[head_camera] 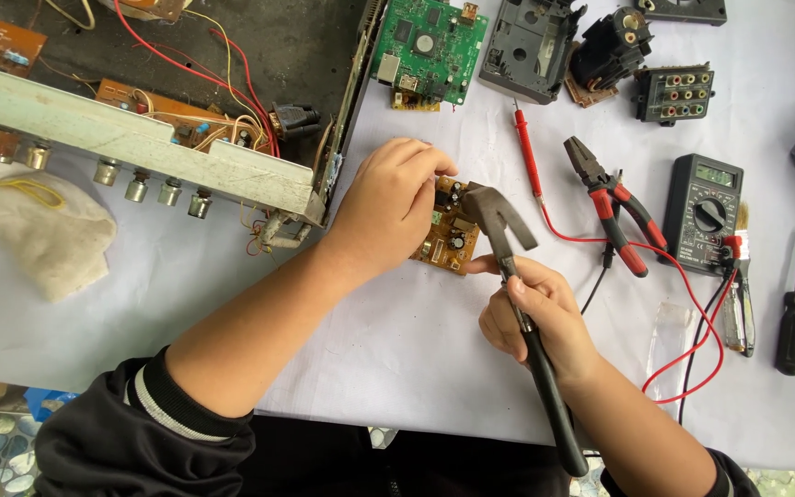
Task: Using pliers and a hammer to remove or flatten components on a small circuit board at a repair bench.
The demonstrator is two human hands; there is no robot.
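While the left hand (388,207) presses down over the small tan circuit board (451,241) at the middle of the white cloth-covered table (397,340), fingers curled on its far edge, the right hand (537,317) is clenched around the black handle of a steel claw hammer (508,248), whose head rests on the board. Red-handled pliers (611,202) and a dark grey multimeter (703,213) lie to the right, a green circuit board (430,51) farther off.

Pliers (611,204) lie between circuit board (449,235) and multimeter (706,213).
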